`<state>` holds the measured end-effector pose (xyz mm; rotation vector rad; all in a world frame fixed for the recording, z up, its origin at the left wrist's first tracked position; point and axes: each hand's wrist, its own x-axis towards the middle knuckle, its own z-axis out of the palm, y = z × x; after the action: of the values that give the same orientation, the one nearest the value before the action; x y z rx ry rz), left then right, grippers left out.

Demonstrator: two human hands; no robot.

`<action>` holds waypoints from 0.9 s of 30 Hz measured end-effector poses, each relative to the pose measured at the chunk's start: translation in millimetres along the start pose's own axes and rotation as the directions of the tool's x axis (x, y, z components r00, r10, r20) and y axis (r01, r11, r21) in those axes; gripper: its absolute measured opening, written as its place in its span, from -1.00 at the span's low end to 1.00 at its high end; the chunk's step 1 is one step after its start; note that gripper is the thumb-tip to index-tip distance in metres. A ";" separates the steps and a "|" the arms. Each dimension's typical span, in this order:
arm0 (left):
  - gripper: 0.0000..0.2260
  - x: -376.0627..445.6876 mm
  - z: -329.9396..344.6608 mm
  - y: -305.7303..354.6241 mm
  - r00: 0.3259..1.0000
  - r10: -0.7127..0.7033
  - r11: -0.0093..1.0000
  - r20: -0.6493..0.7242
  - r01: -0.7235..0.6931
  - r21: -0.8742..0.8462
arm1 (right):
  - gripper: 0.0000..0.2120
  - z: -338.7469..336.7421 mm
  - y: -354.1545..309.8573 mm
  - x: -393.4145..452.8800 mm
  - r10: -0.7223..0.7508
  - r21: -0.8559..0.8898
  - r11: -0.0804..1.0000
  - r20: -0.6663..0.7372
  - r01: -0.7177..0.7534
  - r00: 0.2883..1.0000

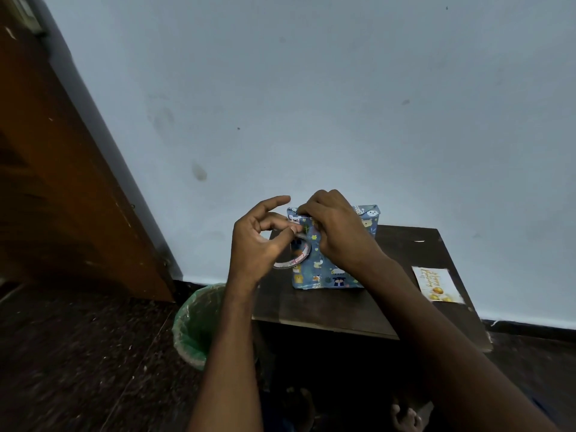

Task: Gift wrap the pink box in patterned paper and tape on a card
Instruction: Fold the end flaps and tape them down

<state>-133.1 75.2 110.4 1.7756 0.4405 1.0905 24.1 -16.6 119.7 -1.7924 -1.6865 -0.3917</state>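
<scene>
Wrapped box (pixel 324 266) in blue animal-print patterned paper (pixel 338 271), standing upright on dark wooden desk (pixel 343 310), toward desk's left-back part, near wall (pixel 311 88). No pink showing; fully covered.

Right hand (pixel 335 227) on box's upper left corner, fingers (pixel 307 210) curled over top edge, gripping paper there. Hides most of upper front face.

Left hand (pixel 260 238) just left of box, w/ tape roll (pixel 296 260) hanging around its lower fingers. Thumb + one finger pinching what looks like tape end against box's left edge, approx. level w/ right hand's knuckles; exact contact hard to tell. Index finger stretched out straight, pointing right, above the rest.

Card (pixel 438 285) w/ gold lettering + yellow ornaments lying flat on desk's right side, well apart from box, not touched.

Green-lined bin (pixel 194 322) on dark floor (pixel 78 353), just left of desk. Brown wooden door (pixel 62 166) at far left. Bare toes at bottom edge, under desk.
</scene>
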 end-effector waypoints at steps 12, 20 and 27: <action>-0.62 -2.2 -0.8 8.6 0.983 -0.143 0.981 0.111 0.155 -0.112 | -0.84 -4.0 -5.7 -3.6 0.233 0.258 0.947 -0.149 -0.190 0.961; -0.65 6.8 -7.9 8.3 0.976 -0.165 0.977 0.144 0.182 -0.115 | -0.84 0.2 -8.4 -10.1 0.179 0.203 0.970 -0.208 -0.136 0.962; -0.69 14.8 -17.5 14.5 0.970 -0.163 0.985 0.182 0.170 -0.025 | -0.84 3.1 -6.9 -11.8 0.135 0.165 0.981 -0.232 -0.098 0.963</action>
<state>-142.1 88.3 132.3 1.7498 0.4451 0.8085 15.3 -24.0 111.8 -1.6496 -1.3963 -0.4014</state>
